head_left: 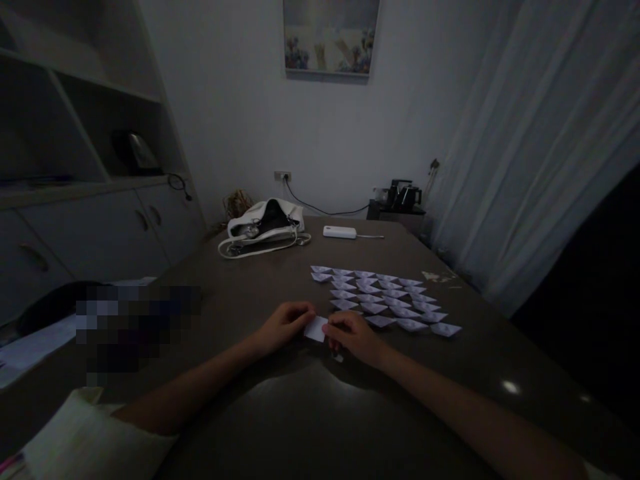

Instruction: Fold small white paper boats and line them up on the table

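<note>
1. Head view: a small piece of white paper (315, 329) is held between both hands, over the dark table (280, 433)
2. Its left side is pinched by the left hand (285, 325), its right side by the right hand (354, 335)
3. Folded paper boats (394, 293) are ranged in rows just beyond the right hand
4. Farther back, a white handbag (275, 235) and a white device (339, 232) are placed

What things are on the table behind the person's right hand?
Behind the right hand are rows of folded paper boats. Farther back lies a white oblong device. Whatever lies directly beneath the hand is covered and cannot be seen.
</note>
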The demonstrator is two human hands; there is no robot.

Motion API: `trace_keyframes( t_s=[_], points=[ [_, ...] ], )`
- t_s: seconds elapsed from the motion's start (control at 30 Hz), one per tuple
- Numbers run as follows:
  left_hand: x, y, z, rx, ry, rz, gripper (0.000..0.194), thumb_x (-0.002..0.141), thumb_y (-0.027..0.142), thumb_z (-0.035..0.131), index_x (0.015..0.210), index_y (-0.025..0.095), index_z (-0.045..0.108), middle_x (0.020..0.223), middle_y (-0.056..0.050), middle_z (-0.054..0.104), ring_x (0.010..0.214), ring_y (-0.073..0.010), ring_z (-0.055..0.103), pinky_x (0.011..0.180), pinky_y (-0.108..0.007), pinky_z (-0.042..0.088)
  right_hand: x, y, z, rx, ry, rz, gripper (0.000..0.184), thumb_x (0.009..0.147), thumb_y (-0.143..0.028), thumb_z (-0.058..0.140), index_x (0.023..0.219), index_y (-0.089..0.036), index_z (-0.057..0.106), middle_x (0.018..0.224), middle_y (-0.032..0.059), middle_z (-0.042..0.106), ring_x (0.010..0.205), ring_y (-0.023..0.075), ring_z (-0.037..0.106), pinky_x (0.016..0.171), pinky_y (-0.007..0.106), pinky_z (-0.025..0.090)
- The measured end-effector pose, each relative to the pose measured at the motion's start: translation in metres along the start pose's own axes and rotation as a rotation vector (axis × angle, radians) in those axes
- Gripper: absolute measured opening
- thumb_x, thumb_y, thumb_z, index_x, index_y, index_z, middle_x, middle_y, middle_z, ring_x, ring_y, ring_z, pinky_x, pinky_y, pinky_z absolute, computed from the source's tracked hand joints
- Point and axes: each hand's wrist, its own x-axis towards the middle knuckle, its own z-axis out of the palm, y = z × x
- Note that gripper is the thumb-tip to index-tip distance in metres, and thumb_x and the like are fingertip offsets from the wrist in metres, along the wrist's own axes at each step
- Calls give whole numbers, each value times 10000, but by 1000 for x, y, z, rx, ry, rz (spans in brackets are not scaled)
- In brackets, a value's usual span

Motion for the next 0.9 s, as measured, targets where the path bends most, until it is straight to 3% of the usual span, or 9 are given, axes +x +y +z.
trace_keyframes(
  t_s=[0.4,0.6,0.77,0.9],
  points=[
    [0,2,1,-55,28,-28,300,796,423,566,773,125,541,634,21,515,575,-114,479,545,-217,373,0,-1,2,43,89,47,276,835,-313,511,600,-168,507,510,-19,512,443,94,478,446,202,360],
    [1,0,-2,12,97,21,303,791,428,571,757,126,563,640,10,536,582,-123,487,527,-210,369,2,-1,6,67,157,68,170,821,-327,534,739,-180,505,548,-24,560,374,84,453,369,183,351],
    [2,-6,-1,3,151,42,299,812,429,546,756,135,544,650,9,538,591,-125,489,528,-208,379,5,-6,5,12,204,106,166,828,-342,523,796,-180,524,451,-52,520,305,85,413,313,171,303],
    [2,-6,2,-15,164,55,282,825,417,532,759,143,518,615,26,510,559,-113,463,511,-200,366,9,-8,2,-50,247,51,160,841,-337,520,795,-184,530,498,-32,562,315,78,410,318,170,291]
  ],
)
